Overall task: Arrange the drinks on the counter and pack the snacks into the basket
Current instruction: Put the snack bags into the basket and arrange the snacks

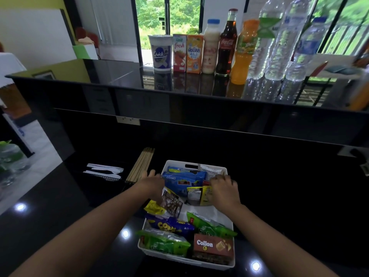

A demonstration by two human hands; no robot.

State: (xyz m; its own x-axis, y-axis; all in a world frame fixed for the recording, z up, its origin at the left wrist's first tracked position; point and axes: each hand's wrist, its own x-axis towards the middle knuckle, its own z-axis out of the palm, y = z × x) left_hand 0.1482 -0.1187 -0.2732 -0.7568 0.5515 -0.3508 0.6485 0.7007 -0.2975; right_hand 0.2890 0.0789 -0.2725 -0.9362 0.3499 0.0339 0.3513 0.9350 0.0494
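Observation:
A white basket (pixel 229 220) on the low black surface holds several snack packs: a blue pack (pixel 183 178), a yellow pack (pixel 201 193), a purple corn pack (pixel 169 224), green bags (pixel 165 242) and a brown Collon box (pixel 212 246). My left hand (pixel 152 181) rests at the basket's far left rim against the blue pack. My right hand (pixel 224 189) is curled over the yellow pack at the far right. On the raised counter (pixel 99 76) stand drinks in a row: a Quick cup (pixel 160 52), two cartons (pixel 186 53), a milk bottle (pixel 209 47), a cola bottle (pixel 226 43), an orange bottle (pixel 243 52) and water bottles (pixel 279 41).
Wooden chopsticks (pixel 141 164) and wrapped plastic cutlery (pixel 104 170) lie left of the basket. A wall socket (pixel 127 119) sits under the counter edge. A glass jar (pixel 12 158) stands at the far left. Papers (pixel 339 68) lie at the counter's right end.

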